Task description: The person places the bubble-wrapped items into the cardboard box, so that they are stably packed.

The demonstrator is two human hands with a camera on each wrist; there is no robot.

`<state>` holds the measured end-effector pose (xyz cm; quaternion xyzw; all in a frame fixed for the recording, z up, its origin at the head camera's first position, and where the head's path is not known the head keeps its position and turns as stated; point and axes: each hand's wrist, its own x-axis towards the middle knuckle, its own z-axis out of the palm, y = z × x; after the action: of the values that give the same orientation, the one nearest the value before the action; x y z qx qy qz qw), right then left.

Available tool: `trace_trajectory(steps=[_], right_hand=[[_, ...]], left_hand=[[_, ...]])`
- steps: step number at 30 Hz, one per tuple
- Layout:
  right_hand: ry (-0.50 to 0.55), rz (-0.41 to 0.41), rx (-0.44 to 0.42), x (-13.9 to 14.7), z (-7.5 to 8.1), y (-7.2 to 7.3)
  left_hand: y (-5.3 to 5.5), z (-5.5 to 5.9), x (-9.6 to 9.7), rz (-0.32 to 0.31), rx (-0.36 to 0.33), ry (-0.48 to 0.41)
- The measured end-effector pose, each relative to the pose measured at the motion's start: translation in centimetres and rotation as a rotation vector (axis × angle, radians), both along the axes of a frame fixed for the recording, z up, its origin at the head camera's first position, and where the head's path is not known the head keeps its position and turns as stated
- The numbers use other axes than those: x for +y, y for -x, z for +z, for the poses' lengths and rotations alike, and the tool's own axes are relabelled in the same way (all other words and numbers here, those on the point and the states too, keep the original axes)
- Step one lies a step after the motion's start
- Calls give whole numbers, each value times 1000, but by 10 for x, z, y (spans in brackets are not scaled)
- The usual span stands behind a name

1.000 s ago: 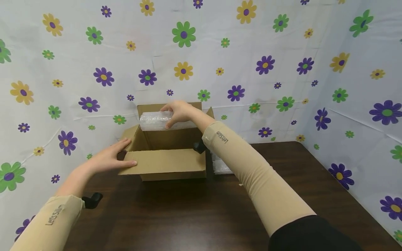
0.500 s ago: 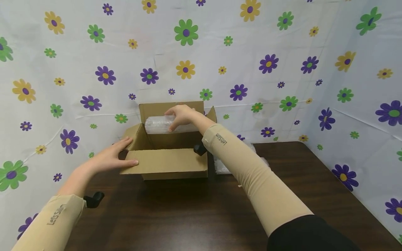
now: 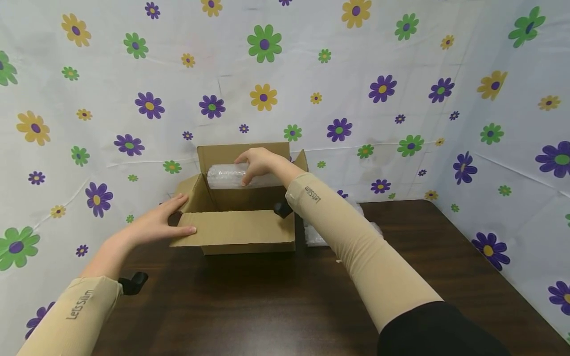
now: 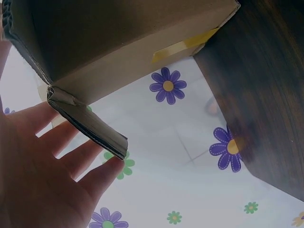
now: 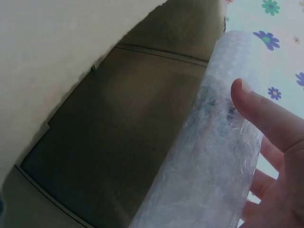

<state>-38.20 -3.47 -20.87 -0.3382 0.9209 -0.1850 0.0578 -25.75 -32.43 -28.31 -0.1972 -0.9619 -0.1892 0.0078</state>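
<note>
tan box (image 3: pixel 236 228); whitish bubble-wrapped roll (image 3: pixel 226 176); dark-brown table (image 3: pixel 267 301); white backdrop (image 3: pixel 294 71), purple-, green- and yellow-flowered

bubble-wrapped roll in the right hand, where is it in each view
Head: bubble-wrapped roll just left of centre, in front of the box's back flap, gripped by the right hand.
Left wrist: not in it.
Right wrist: slants from bottom centre to upper right.
Shared landmark: the open cardboard box, seen in all three.

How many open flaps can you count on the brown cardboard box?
4: the front flap folds toward the person; the left flap touches the left hand; the back flap stands behind the clear bubble-wrapped cylinder; the right flap is partly hidden by the beige-sleeved right arm.
</note>
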Motion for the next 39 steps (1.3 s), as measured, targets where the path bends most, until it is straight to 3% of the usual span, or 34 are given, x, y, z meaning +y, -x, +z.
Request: trace_trajectory(steps=[18, 39], right_hand=[[-74, -4, 9, -6, -9, 4], [-36, -22, -28, -6, -18, 8]], left_hand=[[1, -2, 0, -6, 11, -5], [3, -4, -2, -2, 13, -2]])
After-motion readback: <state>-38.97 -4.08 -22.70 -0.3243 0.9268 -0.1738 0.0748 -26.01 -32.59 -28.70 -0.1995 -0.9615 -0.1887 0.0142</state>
